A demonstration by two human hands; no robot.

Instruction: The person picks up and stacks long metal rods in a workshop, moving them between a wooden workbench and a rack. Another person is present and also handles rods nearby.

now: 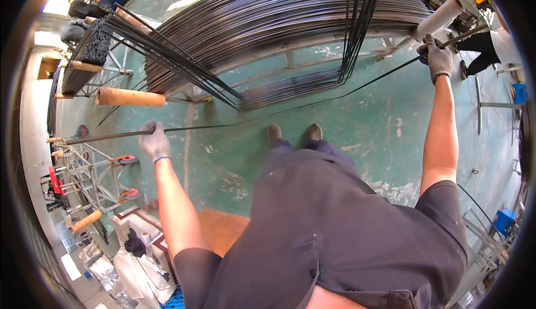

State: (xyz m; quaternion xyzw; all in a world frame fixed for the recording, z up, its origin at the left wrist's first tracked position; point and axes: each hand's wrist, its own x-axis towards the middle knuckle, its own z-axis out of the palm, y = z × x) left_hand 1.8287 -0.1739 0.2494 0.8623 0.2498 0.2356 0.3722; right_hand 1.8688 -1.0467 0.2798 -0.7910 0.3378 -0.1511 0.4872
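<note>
My left hand, in a grey knitted glove, is closed around one arm of a long, thin, dark bent rod. Farther right and higher, my gloved right hand grips the other arm of the same rod. Between the hands the rod spans in front of my body, with bends near its middle, and both ends reach out past my hands. Just beyond it, a large bundle of similar dark bent rods lies across a metal rack. Several of them hang down in a wide U shape close to the held rod.
A cardboard tube sticks out at the rack's left, a pale wrapped tube at its right. A wheeled metal frame stands on the left. Another person is at the far right. Covered goods lie at lower left.
</note>
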